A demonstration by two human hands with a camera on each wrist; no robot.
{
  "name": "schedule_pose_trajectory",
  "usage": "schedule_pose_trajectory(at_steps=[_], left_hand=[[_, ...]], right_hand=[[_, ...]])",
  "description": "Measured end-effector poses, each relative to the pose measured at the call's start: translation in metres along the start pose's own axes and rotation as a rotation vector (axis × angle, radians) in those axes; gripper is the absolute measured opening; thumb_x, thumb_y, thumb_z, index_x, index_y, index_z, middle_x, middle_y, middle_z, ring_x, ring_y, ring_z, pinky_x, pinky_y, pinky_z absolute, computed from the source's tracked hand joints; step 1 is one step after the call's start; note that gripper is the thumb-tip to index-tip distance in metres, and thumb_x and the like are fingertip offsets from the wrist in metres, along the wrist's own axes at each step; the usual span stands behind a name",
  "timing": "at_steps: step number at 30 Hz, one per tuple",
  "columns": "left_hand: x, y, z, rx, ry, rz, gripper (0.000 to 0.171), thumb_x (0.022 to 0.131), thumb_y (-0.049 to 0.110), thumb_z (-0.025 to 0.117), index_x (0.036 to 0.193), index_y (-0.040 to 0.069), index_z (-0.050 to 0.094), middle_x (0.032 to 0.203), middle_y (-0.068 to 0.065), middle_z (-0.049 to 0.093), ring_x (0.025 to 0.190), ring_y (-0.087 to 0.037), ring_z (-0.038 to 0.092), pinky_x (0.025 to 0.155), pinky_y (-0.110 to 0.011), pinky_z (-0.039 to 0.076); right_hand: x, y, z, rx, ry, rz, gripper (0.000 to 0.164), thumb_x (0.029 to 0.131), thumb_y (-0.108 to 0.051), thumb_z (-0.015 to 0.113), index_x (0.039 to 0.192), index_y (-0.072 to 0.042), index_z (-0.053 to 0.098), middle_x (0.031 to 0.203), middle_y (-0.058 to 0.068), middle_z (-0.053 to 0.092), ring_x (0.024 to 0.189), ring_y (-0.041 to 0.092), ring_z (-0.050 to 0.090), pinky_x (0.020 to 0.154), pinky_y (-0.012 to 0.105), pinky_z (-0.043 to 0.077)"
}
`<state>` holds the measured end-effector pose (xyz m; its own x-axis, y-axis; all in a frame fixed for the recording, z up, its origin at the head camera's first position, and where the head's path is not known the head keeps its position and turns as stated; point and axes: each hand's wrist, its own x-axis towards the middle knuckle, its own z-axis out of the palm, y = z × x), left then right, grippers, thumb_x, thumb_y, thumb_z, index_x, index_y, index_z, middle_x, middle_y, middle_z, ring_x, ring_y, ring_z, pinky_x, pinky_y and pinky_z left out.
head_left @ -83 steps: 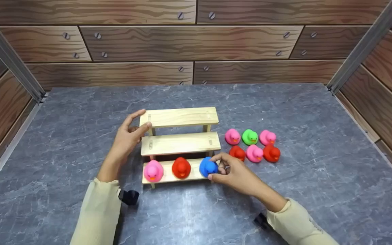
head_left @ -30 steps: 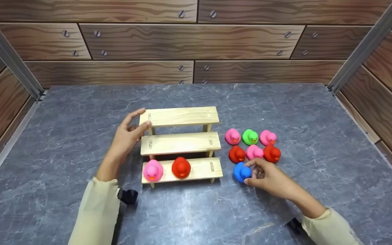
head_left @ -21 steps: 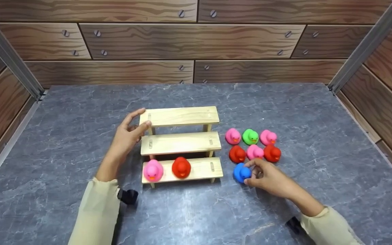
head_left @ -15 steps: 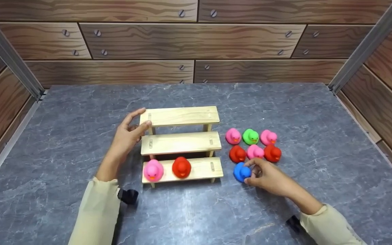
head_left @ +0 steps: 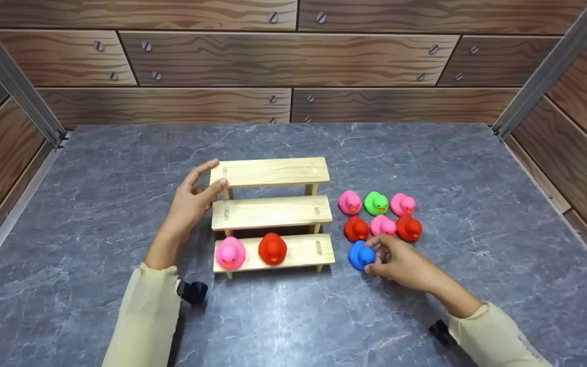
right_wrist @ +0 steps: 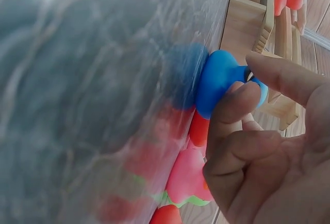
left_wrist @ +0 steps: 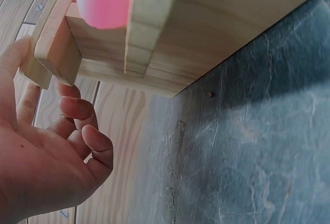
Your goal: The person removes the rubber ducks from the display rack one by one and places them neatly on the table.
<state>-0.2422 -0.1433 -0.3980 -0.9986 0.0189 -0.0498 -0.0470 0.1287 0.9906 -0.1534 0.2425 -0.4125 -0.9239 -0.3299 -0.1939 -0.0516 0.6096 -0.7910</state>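
A three-tier wooden stand [head_left: 272,211] stands mid-table. My left hand [head_left: 187,206] grips the left end of its top tier between thumb and fingers; in the left wrist view the other fingers [left_wrist: 98,147] curl below the board. On the lowest tier sit a pink rubber duck [head_left: 231,253] at the left and a red rubber duck [head_left: 272,249] in the middle. To the right of the stand, my right hand [head_left: 400,262] pinches a blue rubber duck [head_left: 361,255] between thumb and forefinger. In the right wrist view, the blue duck's [right_wrist: 219,82] base rests on the tabletop.
Two rows of rubber ducks stand right of the stand, behind my right hand: pink [head_left: 349,203], green [head_left: 376,204] and pink [head_left: 403,204] at the back, then red [head_left: 356,229], pink [head_left: 383,225] and red [head_left: 408,228]. Wood-patterned walls [head_left: 288,58] enclose the grey marbled table [head_left: 283,326].
My right hand has taken the blue duck off the lowest tier's right end and rightward to the table in front of the rows. It stays there over the last second. My left hand keeps its place.
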Motion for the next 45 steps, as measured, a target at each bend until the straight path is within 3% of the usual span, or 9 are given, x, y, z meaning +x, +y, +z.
schedule_pose_trajectory(at_steps=[15,45], left_hand=[[0.001,-0.001,0.000,0.008,0.006,-0.003,0.054,0.091,0.027,0.068,0.141,0.024,0.048,0.076,0.005,0.055,0.065,-0.005,0.044,0.059,-0.018,0.036],[0.000,0.001,0.000,0.042,0.011,-0.004,0.054,0.091,0.028,0.067,0.141,0.025,0.047,0.074,0.005,0.051,0.064,-0.006,0.042,0.059,-0.018,0.035]], right_hand=[[-0.008,-0.007,-0.008,0.067,0.043,-0.029,0.045,0.083,-0.009,0.073,0.117,0.011,0.051,0.082,0.006,0.051,0.066,0.009,0.050,0.054,0.018,0.043],[-0.004,-0.033,0.020,0.212,-0.011,-0.106,0.052,0.085,-0.010,0.072,0.123,0.011,0.044,0.083,0.003,0.048,0.065,0.007,0.048,0.055,0.017,0.038]])
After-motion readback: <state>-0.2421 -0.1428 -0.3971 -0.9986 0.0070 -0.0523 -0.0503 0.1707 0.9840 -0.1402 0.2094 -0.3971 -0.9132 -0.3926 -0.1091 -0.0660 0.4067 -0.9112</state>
